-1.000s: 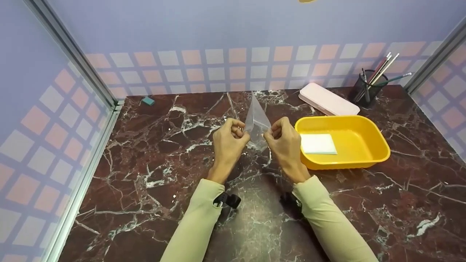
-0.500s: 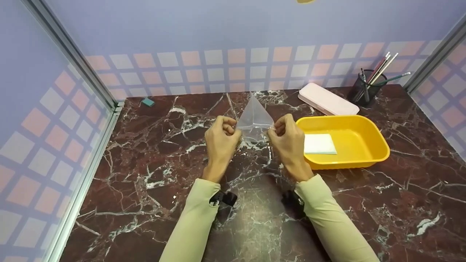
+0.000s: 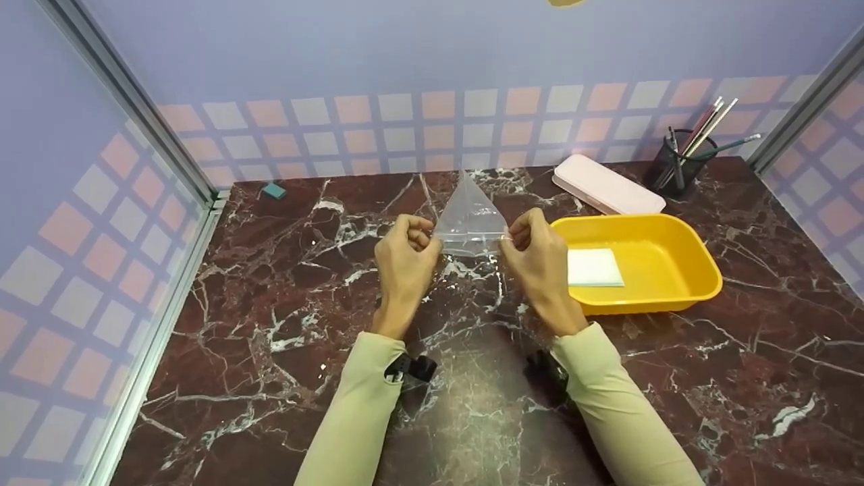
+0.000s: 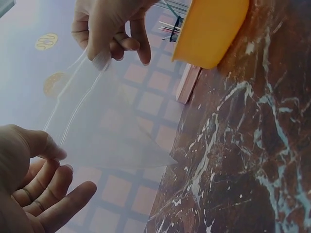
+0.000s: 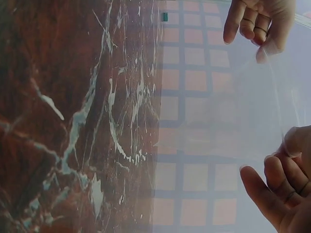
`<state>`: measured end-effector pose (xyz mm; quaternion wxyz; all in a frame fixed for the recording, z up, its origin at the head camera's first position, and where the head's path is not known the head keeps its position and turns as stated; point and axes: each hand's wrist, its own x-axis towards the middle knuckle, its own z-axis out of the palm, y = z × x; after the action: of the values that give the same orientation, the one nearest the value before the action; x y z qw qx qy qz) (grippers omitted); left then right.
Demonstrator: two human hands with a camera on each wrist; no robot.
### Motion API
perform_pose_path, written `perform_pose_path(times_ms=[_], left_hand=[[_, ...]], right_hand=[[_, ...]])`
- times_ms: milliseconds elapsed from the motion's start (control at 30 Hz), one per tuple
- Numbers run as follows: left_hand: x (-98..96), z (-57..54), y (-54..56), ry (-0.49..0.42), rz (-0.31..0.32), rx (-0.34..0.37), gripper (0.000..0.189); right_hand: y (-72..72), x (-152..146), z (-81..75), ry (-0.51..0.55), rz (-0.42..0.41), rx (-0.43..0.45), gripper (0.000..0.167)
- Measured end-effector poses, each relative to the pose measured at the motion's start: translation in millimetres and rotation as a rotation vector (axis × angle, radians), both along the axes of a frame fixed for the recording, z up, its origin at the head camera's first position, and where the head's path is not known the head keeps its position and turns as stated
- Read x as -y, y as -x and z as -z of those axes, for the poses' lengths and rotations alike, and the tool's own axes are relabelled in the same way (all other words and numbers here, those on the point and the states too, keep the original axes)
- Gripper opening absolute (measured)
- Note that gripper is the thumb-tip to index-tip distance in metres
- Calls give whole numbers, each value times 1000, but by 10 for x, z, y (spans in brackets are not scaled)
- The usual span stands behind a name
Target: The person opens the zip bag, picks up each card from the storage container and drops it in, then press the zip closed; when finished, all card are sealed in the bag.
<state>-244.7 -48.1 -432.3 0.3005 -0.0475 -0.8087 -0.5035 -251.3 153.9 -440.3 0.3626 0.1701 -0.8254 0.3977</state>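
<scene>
A clear plastic zip bag (image 3: 469,212) is stretched between my two hands above the marbled table, its far end tapering to a point. My left hand (image 3: 407,270) pinches one top corner between thumb and forefinger. At the opposite corner, my right hand (image 3: 540,266) pinches the bag the same way. In the left wrist view the bag (image 4: 112,121) hangs down see-through, with ridged zip lines running along its top edge. Nothing shows inside it. The right wrist view shows the bag (image 5: 252,102) faintly against the tiled wall.
Close by my right hand stands a yellow tray (image 3: 665,270) with a white folded cloth or pad (image 3: 595,268) in it. Behind it are a pink pencil case (image 3: 607,183) and a black mesh cup (image 3: 675,169) of pencils. A small teal block (image 3: 274,190) lies back left.
My hands have moved apart, left hand leftward and right hand rightward. The bag, folded narrow before, is now spread wider and flatter between them.
</scene>
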Motion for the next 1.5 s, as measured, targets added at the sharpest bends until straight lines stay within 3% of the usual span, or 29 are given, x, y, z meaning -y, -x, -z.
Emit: perform_pose_path(times_ms=[167, 333, 533, 767, 1000, 1233, 1500], left_hand=[[-16, -9, -16, 32, 67, -44, 19], [-35, -11, -20, 57, 162, -115, 27], [-52, -51, -29, 71, 170, -232, 31], [-43, -146, -47, 165, 140, -399, 31], [-33, -224, -99, 172, 126, -398, 28], [-24, -221, -95, 181, 80, -381, 22], [-12, -227, -99, 197, 111, -373, 17]], right_hand=[[-23, 17, -38, 0, -14, 9, 19], [-42, 32, -87, -33, -71, -50, 18], [-60, 35, -131, -106, -137, -120, 15], [-79, 29, -194, -156, -147, -167, 15], [-106, 40, -267, -160, -169, -213, 21], [-147, 30, -321, -114, -167, -214, 22], [-160, 2, -348, -91, -146, -216, 17]])
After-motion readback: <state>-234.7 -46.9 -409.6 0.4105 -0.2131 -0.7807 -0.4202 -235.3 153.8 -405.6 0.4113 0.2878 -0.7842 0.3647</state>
